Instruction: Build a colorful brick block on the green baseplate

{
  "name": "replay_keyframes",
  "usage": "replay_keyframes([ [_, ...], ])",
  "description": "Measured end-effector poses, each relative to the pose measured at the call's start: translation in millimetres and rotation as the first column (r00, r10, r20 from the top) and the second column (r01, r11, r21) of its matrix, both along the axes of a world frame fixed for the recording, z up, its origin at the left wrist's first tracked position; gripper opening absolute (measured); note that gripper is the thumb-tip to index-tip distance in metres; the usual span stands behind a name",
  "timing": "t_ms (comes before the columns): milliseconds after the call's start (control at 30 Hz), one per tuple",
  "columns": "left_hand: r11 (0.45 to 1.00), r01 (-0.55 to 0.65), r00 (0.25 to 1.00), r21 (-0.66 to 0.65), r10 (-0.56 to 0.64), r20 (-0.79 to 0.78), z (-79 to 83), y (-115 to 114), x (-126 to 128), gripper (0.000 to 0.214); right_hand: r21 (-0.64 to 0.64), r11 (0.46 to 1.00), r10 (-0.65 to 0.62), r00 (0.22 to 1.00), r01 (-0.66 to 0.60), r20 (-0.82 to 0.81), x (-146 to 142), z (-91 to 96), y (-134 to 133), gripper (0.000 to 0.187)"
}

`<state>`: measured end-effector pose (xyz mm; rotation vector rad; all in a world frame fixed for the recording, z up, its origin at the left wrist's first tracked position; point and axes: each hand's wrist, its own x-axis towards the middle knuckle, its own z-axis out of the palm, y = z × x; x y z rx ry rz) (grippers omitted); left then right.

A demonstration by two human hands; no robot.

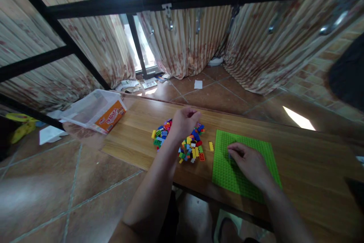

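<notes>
My left hand hovers over a pile of small colourful toy bricks, its fingers pinched together; whatever may be between them is hidden. My right hand is low over a green studded baseplate. Its thumb and fingers are closed around a small dark, bluish toy brick, which they mostly cover. A single yellow brick lies between the pile and the baseplate's left edge.
The wooden bench carries the bricks and the baseplate. At its left end stands a clear plastic box with an orange label. A black metal frame crosses above the far side, with curtains behind.
</notes>
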<state>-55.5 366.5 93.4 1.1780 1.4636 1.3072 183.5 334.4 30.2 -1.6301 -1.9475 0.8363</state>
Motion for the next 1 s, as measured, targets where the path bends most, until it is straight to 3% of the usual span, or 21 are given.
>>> replay_keyframes([
  [133,0.995,-0.101,0.99,0.017,0.099,0.103,10.2,-1.8,-19.3,0.016,0.045,0.998,0.04,0.998,-0.042,0.05,-0.3,-3.3,3.8,0.026],
  [300,0.991,-0.132,0.982,0.018,0.128,0.142,17.8,-6.8,-30.4,0.015,0.111,0.991,0.06,0.994,-0.07,0.092,0.6,-9.4,5.3,0.027],
  [533,0.983,-0.179,0.964,0.035,0.168,0.207,21.8,-9.6,-39.0,0.016,0.29,0.956,-0.074,0.994,0.048,0.081,-15.6,-6.6,-13.6,0.03],
  [600,0.983,-0.181,0.958,0.042,0.167,0.231,21.0,-8.5,-40.2,0.016,0.304,0.953,-0.007,0.999,-0.008,0.049,-31.7,-3.6,-24.0,0.029],
  [733,0.986,-0.161,0.956,0.034,0.147,0.254,19.0,-6.7,-40.3,0.016,0.308,0.92,0.23,0.971,-0.241,0.073,-69.0,-4.3,-39.5,0.028],
  [867,0.988,-0.153,0.964,0.034,0.142,0.225,20.1,-7.7,-40.4,0.018,0.315,0.901,0.264,0.953,-0.298,0.147,-88.9,-8.6,-40.8,0.039],
  [1000,0.986,-0.164,0.969,0.021,0.157,0.193,22.5,-8.5,-41.7,0.018,0.308,0.909,0.247,0.958,-0.281,0.146,-90.0,-9.8,-36.1,0.04],
])
